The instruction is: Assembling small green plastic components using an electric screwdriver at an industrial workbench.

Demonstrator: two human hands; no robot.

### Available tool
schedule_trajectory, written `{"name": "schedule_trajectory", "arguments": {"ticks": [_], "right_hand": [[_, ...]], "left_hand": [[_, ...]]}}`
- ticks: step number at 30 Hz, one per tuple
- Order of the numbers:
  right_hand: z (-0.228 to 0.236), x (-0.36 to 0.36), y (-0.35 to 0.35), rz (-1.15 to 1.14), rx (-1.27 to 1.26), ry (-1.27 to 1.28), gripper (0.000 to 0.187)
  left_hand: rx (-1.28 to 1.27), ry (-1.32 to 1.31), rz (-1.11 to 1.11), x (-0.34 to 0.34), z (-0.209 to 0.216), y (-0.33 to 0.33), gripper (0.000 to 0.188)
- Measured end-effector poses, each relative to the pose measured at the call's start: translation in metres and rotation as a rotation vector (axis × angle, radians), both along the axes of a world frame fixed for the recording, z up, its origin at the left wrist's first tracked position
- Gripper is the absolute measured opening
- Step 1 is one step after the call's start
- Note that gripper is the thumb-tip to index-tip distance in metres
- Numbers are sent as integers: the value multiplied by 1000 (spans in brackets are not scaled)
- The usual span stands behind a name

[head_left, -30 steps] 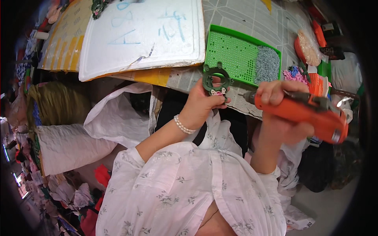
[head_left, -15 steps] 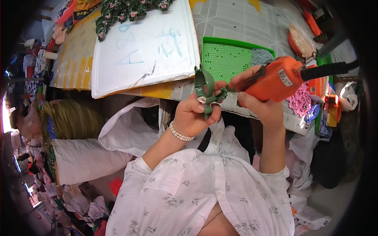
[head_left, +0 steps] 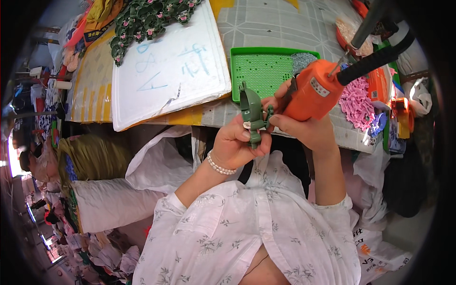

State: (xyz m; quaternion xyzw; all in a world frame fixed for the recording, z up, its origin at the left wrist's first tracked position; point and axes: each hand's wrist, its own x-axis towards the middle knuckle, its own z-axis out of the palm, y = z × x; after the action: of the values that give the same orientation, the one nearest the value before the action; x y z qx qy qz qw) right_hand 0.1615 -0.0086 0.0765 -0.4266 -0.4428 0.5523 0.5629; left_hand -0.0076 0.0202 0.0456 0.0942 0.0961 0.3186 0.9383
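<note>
Between the thumb and fingers of my left hand [head_left: 233, 137] is a dark green plastic part [head_left: 251, 107], with a rounded hollow body and a small pale piece near its middle. My right hand [head_left: 308, 130] is wrapped round an orange electric screwdriver [head_left: 316, 90] with a black cord [head_left: 375, 59] leaving its back end. The tool's front end points down and left, close against the side of the green part. Its tip is hidden by my fingers. Both hands are nearly touching in front of the table edge.
A green perforated tray [head_left: 259, 71] holds a heap of small grey screws [head_left: 302, 61]. Finished-looking green parts with pink pieces [head_left: 147, 21] cluster on a white board [head_left: 190, 71]. Pink parts [head_left: 355, 104] lie at the right, near a red bowl [head_left: 354, 38]. White sacks [head_left: 111, 202] stand below left.
The orange screwdriver has moved left and down, up against the green part, and tilted more upright. The green part has turned slightly in my left hand. The whole view has shifted a little.
</note>
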Motion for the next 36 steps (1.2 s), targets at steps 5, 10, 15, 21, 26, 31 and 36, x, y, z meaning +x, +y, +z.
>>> {"name": "schedule_trajectory", "arguments": {"ticks": [5,10,15,21,26,31,36], "right_hand": [[5,-5,-2,-45,21,-65,38],[1,-7,-4,-74,40,-47,34],[2,-11,-6,-81,21,-67,31],[-5,-13,-8,-100,107,-60,29],[-5,-10,-5,-88,220,-261,27],[-6,-9,-8,-38,108,-183,27],[-7,-14,-8,-95,158,-188,28]], "left_hand": [[22,-142,-69,-4,-18,0,70],[37,-137,-67,-3,-19,-2,65],[67,-126,-102,-6,-19,-4,65],[40,-132,-82,-3,-14,-6,62],[58,-64,-92,-7,-18,-7,70],[71,-76,-99,-9,-20,-7,75],[75,-103,-81,-9,-21,-6,73]]}}
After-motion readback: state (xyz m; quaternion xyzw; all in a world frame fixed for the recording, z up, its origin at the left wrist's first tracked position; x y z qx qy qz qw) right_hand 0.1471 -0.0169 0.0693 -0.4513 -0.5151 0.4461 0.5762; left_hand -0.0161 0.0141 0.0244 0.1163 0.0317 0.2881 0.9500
